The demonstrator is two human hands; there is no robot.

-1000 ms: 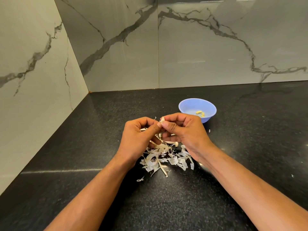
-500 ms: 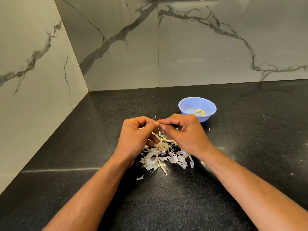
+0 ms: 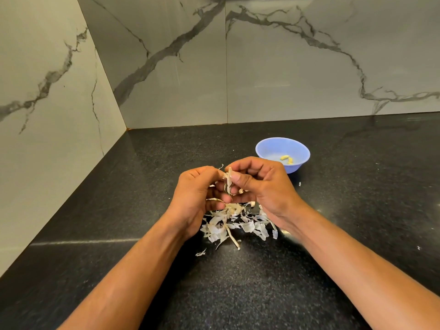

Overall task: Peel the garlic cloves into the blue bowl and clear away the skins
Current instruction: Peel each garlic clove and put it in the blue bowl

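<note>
Near the centre of the frame, the left hand (image 3: 195, 194) and the right hand (image 3: 264, 186) meet above a black speckled stone surface (image 3: 238, 294). Both have their fingers curled and pinch between them a small pale garlic clove with papery skin (image 3: 229, 179), held upright where the fingertips touch. A strip of skin hangs down from it.

Directly below the hands, a loose heap of white, papery garlic skins (image 3: 238, 225) lies on the surface, with one small scrap (image 3: 201, 253) just apart from it toward the lower left.

To the upper right of the hands, near the right hand's knuckles, stands a small round blue plastic bowl (image 3: 266, 148). Inside it lie pale yellow peeled garlic cloves (image 3: 287, 159).

Grey-veined marble wall panels (image 3: 166, 79) fill the top of the frame.
</note>
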